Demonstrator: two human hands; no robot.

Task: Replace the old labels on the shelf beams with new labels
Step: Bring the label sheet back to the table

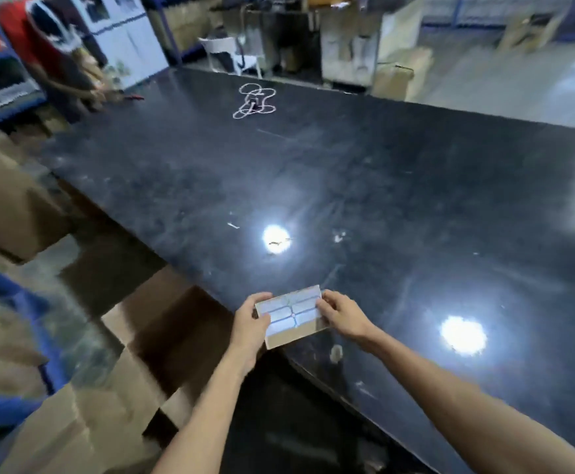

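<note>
I hold a small sheet of labels [291, 314] on a brown backing between both hands, just above the near corner of a large black table [347, 172]. The sheet shows several pale rectangular labels divided by blue lines. My left hand [250, 325] grips its left edge with the thumb on top. My right hand [342, 314] pinches the right edge. No shelf beam with old labels is clearly in view; the picture is blurred.
A coiled white cord [254, 100] lies far back on the table. Cardboard boxes [16, 206] stand on the floor to the left, beside a blue frame [33, 323]. A person in red and black [53, 46] stands at the far left. A white chair [224, 54] is behind the table.
</note>
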